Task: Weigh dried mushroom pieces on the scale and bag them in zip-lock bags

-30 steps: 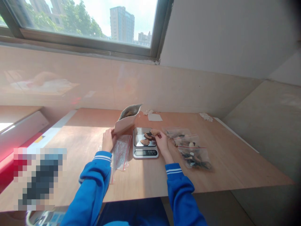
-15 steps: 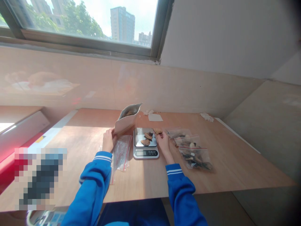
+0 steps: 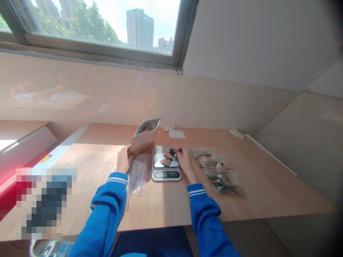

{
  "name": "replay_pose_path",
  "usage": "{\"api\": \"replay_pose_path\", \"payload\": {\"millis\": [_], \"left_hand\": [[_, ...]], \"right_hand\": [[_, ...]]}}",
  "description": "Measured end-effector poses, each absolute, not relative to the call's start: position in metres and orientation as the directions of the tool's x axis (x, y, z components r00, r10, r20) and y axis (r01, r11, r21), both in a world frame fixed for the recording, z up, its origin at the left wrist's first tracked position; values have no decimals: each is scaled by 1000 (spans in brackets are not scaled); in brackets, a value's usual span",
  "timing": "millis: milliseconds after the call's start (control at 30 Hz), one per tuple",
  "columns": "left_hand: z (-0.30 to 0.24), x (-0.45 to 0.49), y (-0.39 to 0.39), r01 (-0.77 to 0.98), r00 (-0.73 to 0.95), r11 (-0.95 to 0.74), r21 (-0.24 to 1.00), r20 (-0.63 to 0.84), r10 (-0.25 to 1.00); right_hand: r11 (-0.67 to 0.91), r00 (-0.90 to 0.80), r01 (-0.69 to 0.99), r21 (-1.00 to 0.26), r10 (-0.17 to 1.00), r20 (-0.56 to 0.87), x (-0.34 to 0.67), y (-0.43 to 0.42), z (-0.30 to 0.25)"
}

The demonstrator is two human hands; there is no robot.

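Note:
My left hand (image 3: 124, 160) is closed on the lower left side of an opened pouch (image 3: 143, 140), which leans with its mouth up and dried pieces showing inside. To its right stands a digital kitchen scale (image 3: 157, 157) with a metal plate. Several brown dried slices (image 3: 165, 162) and a dark piece lie on the plate. Over the plate's right edge, my right hand (image 3: 184, 159) pinches another dried slice (image 3: 177, 147) between thumb and fingers. I cannot make out the scale's reading.
Clear zip bags (image 3: 140, 173) lie flat beside my left wrist. Filled zip bags (image 3: 223, 180) with dark and pale dried pieces sit right of the scale. A white paper (image 3: 177, 134) and crumpled tissue (image 3: 235, 133) are near the wall.
My right hand has moved slightly left, bringing its dried slice from beside the scale to over the plate's right edge. My left hand and the pouch have stayed put.

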State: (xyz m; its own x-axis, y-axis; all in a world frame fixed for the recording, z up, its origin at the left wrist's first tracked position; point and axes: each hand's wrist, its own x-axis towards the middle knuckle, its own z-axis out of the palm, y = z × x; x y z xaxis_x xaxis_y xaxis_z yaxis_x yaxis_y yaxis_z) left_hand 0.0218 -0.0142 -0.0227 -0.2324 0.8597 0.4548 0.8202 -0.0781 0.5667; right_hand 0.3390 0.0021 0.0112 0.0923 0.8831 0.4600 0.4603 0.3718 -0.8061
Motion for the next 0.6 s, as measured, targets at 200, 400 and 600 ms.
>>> {"api": "replay_pose_path", "payload": {"millis": [200, 400, 600], "left_hand": [[-21, 23, -15, 825, -234, -69, 562, 450, 862], [-21, 23, -15, 826, -239, -61, 560, 447, 862], [-21, 23, -16, 825, -231, -68, 562, 444, 866]], "right_hand": [[383, 27, 383, -841, 905, 424, 322, -11, 36], [433, -197, 567, -701, 897, 395, 301, -16, 52], [448, -308, 760, -471, 886, 346, 291, -18, 56]]}}
